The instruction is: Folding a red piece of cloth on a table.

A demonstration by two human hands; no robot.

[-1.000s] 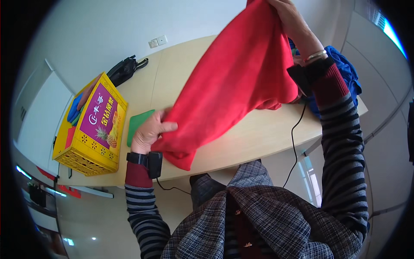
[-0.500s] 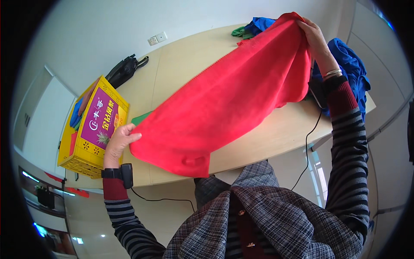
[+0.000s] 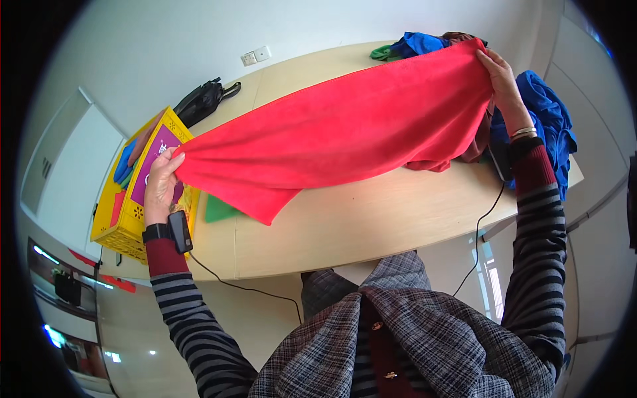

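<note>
A large red cloth is stretched out above the table between my two hands. My left hand pinches its left corner beside the yellow crate. At the far right, my right hand grips the upper right corner, thumb against the fabric. The cloth's upper edge runs fairly straight from hand to hand, while its lower edge hangs in loose folds with one pointed corner drooping near the left. A green cloth lies on the table, partly hidden under the red one.
The yellow crate at the left holds folded cloths. A black bag lies behind it. Blue cloths are heaped at the right and more blue fabric lies at the back of the pale table. Black cables trail from both wrists.
My left hand has moved up and slightly left, and my right hand slightly down and right. The red cloth is pulled tauter, its lower edge raised, showing more of the table.
</note>
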